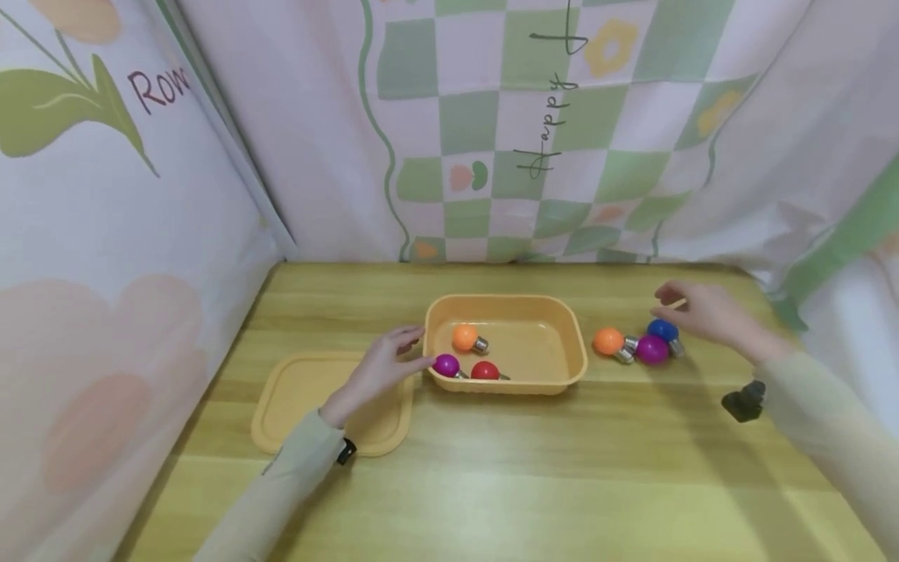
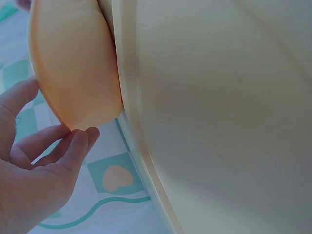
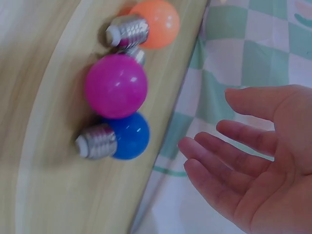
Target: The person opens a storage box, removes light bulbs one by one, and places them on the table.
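My left hand (image 1: 382,367) is at the left end of a yellow plastic box (image 1: 577,351), with fingertips touching its outer wall near the rim. In the left wrist view, thumb and fingers (image 2: 73,151) rest against the box's rounded end. Inside lie an orange bulb (image 1: 464,337), a purple bulb (image 1: 445,364) and a red bulb (image 1: 485,371). My right hand (image 1: 709,316) hovers beside a blue bulb (image 1: 662,331), its fingers loosely bent and holding nothing. Against the blue one lies another purple bulb (image 3: 116,87), and beyond that another orange bulb (image 3: 158,24).
A flat yellow lid (image 1: 281,402) lies on the wooden table (image 1: 506,476) left of the box, partly under my left forearm. Behind the table hangs a checked curtain (image 1: 467,125). A printed cloth wall (image 1: 91,257) stands along the left.
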The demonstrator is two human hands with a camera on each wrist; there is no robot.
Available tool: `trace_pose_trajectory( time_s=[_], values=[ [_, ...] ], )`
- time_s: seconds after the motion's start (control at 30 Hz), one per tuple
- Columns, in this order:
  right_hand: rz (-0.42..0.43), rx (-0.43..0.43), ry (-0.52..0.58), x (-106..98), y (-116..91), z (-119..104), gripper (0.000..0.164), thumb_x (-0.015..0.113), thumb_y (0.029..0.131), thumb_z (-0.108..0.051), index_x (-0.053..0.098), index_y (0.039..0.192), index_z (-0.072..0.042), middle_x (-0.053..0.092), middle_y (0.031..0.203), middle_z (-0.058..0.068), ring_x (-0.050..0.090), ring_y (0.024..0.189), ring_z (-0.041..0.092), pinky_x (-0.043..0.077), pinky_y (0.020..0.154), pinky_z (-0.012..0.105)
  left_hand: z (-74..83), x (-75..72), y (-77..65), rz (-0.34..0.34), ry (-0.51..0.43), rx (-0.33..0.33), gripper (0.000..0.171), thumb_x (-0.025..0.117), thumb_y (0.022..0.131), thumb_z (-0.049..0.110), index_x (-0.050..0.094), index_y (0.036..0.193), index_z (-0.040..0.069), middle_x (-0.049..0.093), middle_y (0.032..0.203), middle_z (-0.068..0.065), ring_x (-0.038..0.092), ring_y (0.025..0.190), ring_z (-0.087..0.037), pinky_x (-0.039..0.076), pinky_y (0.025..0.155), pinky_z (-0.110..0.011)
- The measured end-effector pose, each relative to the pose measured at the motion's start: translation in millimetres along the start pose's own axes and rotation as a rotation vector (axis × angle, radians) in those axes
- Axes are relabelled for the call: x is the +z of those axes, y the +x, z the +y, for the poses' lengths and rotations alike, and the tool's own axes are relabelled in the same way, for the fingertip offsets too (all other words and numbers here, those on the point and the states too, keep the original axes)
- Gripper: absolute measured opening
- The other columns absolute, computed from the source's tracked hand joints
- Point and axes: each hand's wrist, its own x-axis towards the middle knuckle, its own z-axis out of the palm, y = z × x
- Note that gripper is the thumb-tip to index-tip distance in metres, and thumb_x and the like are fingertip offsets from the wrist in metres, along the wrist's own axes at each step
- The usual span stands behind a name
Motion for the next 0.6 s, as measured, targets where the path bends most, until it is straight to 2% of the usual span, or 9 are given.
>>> trace_pose_trajectory(
  time_s=[0.33, 0.6],
  values=[
    [-0.012, -0.063, -0.037, -11, 10, -36, 0.039, 0.066, 0.095, -0.025, 0.061, 0.116, 0.008, 0.067, 0.112, 0.032, 0.069, 0.098, 0.044, 0.06, 0.087, 0.056, 1.6, -0.1, 0.8, 0.021, -0.016, 0.016, 0.063, 0.075, 0.088, 0.023, 0.051, 0.14, -0.003, 0.051, 0.146, -0.022, 0.058, 0.127, -0.04, 0.054, 0.105, -0.04],
    [0.008, -0.147, 0.0, -2, 9, -64, 0.034, 0.068, 0.093, -0.018, 0.062, 0.114, 0.007, 0.068, 0.112, 0.03, 0.072, 0.092, 0.038, 0.064, 0.081, 0.049, 2.8, -1.6, 0.6, -0.006, -0.01, 0.012, 0.064, 0.074, 0.089, 0.025, 0.049, 0.141, -0.003, 0.049, 0.148, -0.022, 0.057, 0.128, -0.04, 0.053, 0.106, -0.041]
  ],
)
